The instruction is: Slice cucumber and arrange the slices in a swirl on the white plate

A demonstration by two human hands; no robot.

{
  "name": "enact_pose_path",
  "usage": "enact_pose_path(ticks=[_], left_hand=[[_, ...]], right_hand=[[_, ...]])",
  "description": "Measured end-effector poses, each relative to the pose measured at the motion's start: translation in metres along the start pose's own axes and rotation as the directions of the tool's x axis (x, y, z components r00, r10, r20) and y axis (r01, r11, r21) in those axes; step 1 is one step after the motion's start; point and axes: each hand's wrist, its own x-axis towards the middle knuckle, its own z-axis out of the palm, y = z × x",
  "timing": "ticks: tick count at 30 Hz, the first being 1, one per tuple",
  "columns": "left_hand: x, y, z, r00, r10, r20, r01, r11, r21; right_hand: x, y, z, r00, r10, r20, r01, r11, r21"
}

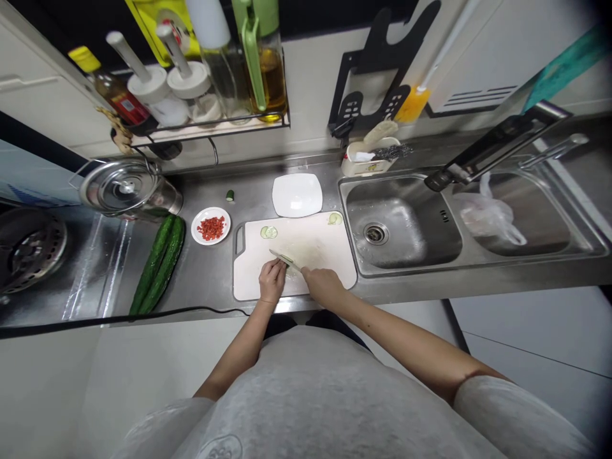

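Because the lidded steel pot (165,194) stands against the back of the counter, the strip in front of it has room for two long cucumbers (160,264), which lie side by side, touching, perhaps set lengthways to save space. To their right, a small plate (195,228) holds chopped red pieces (210,227), probably to stop them scattering, and a cucumber stub (230,195) sits alone behind it. The cutting board (248,268) lies flat near the front edge, close to the body, which seems to suit arms reaching down. Thin slices (268,233) rest near its back edge, apparently out of the blade's way. The left hand (271,280) has its fingers drawn together on a small green piece (286,257) on the board, seemingly to steady it; the exact grip is too small to tell. The knife (291,262) slants over that piece, its handle closed in the right hand (322,284), likely for firm control. Behind the board is a white dish (297,194), just within reach. More pale slices (335,218) lie at the board's back right corner, beside the sink (406,220).
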Motion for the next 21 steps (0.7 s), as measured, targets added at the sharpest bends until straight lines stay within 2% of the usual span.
enact_pose_path(ticks=[10, 21], left_hand=[[-0.001, 0.000, 0.001, 1.000, 0.015, -0.009, -0.015, 1.000, -0.004], [0.000, -0.001, 0.001, 1.000, 0.020, 0.005, -0.020, 1.000, -0.008]], right_hand=[[0.006, 0.001, 0.004, 0.999, -0.018, -0.027, 0.019, 0.999, 0.030], [0.012, 0.002, 0.002, 1.000, -0.018, -0.004, 0.018, 0.999, 0.038]])
